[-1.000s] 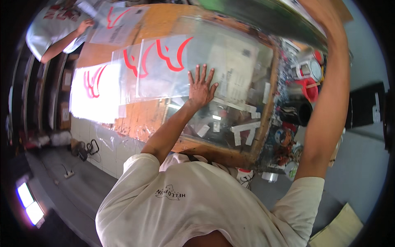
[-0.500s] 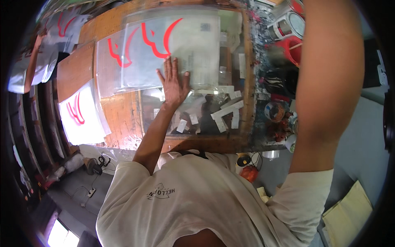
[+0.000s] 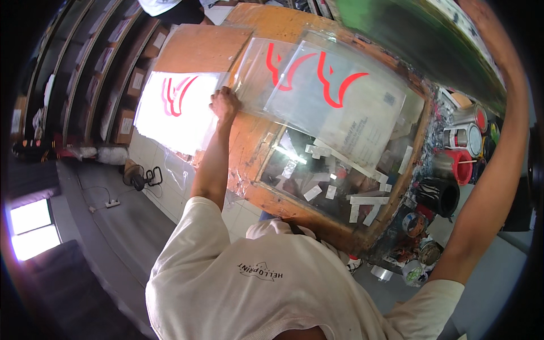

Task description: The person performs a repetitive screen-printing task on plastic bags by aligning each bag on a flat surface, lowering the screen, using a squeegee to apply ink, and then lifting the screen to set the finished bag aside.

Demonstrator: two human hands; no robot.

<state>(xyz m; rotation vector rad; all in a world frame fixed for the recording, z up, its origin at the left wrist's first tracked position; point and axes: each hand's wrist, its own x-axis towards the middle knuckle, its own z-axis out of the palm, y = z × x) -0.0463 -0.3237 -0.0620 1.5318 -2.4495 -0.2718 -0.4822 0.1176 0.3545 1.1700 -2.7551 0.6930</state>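
- Overhead, the largest thing is the dark screen frame (image 3: pixel 419 51) with a green patch, tilted up along the top right; the person's right arm rises along the right rim toward it, but the right hand is out of view, so its grip cannot be told.
- Below it lies the wooden printing table (image 3: pixel 249 141) with a glass panel (image 3: pixel 323 175) set in it, bits of white tape stuck on the glass.
- On the table rests the clear plastic bag (image 3: pixel 340 107) printed with a red curved mark, and a second clear printed sheet (image 3: pixel 266 73) is tucked partly under it toward the left.
- Its long axis appears to run from the upper left down to the lower right, with the red mark at the upper-left end.
- Judging by its look, the bag is very light, limp and slick, likely to slide on glass and to crease; the fresh red print probably smears, so a corner or bare edge seems the safest place to pinch.
- Left of the table edge sits a stack of white printed sheets (image 3: pixel 175 110).
- At the left corner of the clear sheets, the left hand (image 3: pixel 224 104) is curled with fingers closed on the plastic's edge.
- Paint cans (image 3: pixel 462 133) crowd the right side.
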